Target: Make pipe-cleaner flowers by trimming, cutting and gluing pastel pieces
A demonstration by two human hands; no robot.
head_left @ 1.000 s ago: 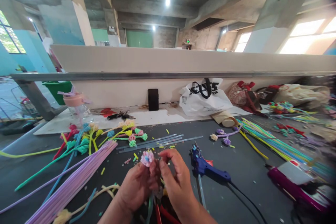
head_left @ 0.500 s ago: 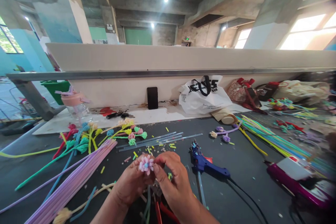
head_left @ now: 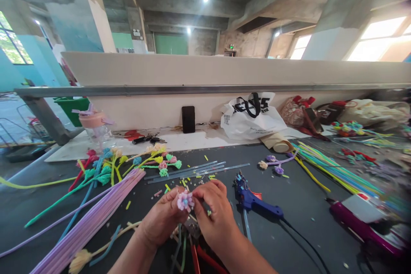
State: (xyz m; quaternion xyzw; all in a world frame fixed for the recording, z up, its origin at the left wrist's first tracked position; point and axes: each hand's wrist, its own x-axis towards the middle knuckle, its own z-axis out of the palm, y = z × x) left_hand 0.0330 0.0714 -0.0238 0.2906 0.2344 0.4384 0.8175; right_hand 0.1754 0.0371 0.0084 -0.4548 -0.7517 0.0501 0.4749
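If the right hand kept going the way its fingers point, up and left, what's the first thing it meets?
Right away, the pink flower it already pinches against the left hand; beyond that, probably the grey sticks, though depth is unclear.

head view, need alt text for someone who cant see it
Two bare hands, the left hand and right hand, pinch a small pink pipe-cleaner flower between them over a dark table. A blue glue gun lies just right; a lilac pipe-cleaner bundle and finished flowers lie left.
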